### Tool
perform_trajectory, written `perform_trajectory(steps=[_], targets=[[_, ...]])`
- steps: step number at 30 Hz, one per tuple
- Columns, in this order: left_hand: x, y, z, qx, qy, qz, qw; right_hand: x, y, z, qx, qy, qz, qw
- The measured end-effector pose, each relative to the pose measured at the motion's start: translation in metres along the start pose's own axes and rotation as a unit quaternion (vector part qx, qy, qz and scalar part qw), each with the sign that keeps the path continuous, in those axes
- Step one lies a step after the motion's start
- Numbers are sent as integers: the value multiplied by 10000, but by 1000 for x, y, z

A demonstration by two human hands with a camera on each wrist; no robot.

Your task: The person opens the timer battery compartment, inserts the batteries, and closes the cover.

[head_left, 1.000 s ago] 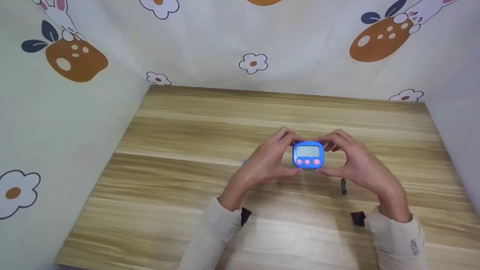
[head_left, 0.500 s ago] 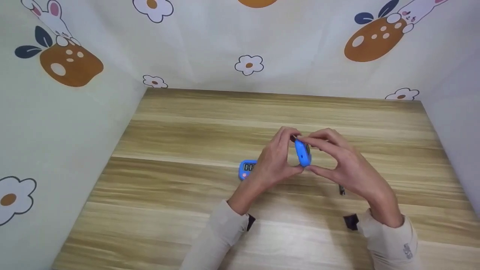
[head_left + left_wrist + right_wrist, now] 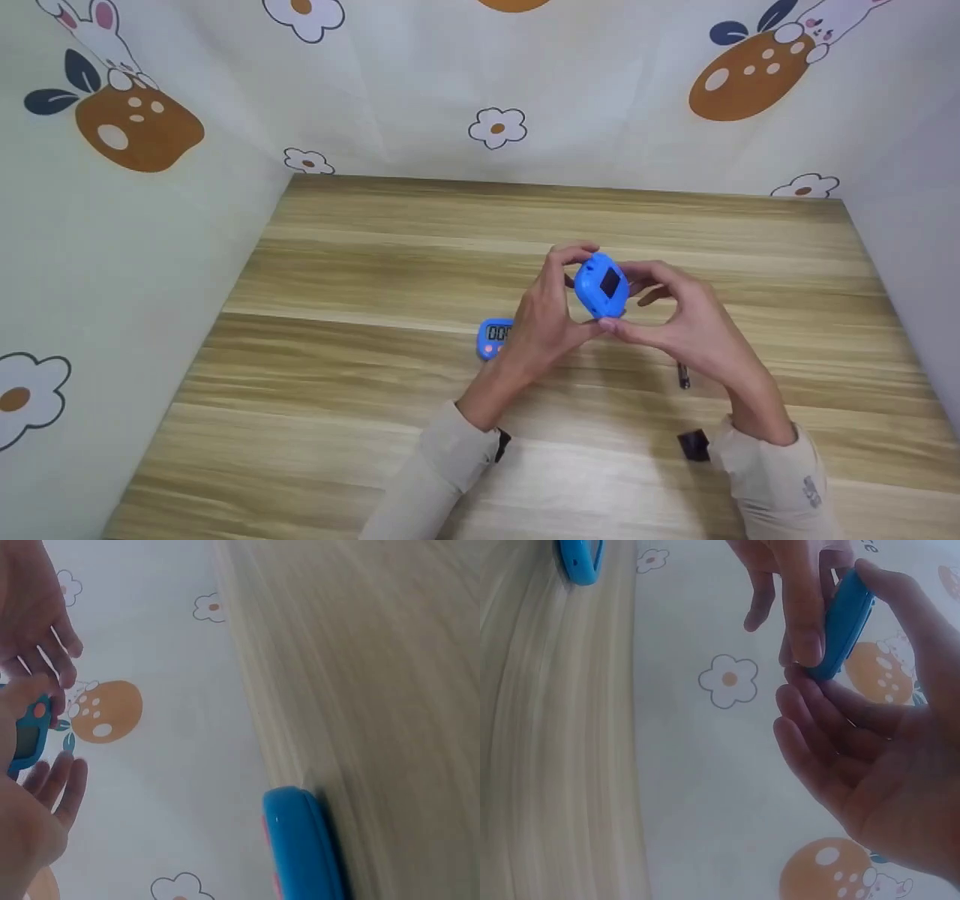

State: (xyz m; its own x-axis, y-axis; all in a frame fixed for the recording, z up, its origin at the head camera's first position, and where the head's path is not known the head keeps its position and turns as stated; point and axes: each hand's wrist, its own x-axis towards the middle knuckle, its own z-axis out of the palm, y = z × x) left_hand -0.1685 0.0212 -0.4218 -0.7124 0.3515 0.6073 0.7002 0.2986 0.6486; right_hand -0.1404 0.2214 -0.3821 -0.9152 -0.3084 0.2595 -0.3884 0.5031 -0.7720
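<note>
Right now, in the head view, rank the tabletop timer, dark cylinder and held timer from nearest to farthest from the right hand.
1. Held timer: touching the right hand, on its left.
2. Dark cylinder: just below the hand in view.
3. Tabletop timer: farther left, partly hidden by the left hand.

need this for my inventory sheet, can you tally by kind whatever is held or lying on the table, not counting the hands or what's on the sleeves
Blue devices: 2 (the held blue device and the resting blue device)
Small dark cylinder: 1
Total: 3 in view
</note>
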Motion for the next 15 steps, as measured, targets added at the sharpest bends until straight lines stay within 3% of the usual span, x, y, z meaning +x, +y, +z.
perform_trajectory(steps=[4,8,15], targets=[[2,-2,-8,-454,-644,-29,9969,-1,7,-9,-392,7,-255,9989],[4,-4,-17,-808,-1224,-109,9891,-4,12,-19,-716,-230,-622,9952],[3,-5,-21,-782,-1646,-281,9829,-7,14,-27,-751,-623,-947,9907]])
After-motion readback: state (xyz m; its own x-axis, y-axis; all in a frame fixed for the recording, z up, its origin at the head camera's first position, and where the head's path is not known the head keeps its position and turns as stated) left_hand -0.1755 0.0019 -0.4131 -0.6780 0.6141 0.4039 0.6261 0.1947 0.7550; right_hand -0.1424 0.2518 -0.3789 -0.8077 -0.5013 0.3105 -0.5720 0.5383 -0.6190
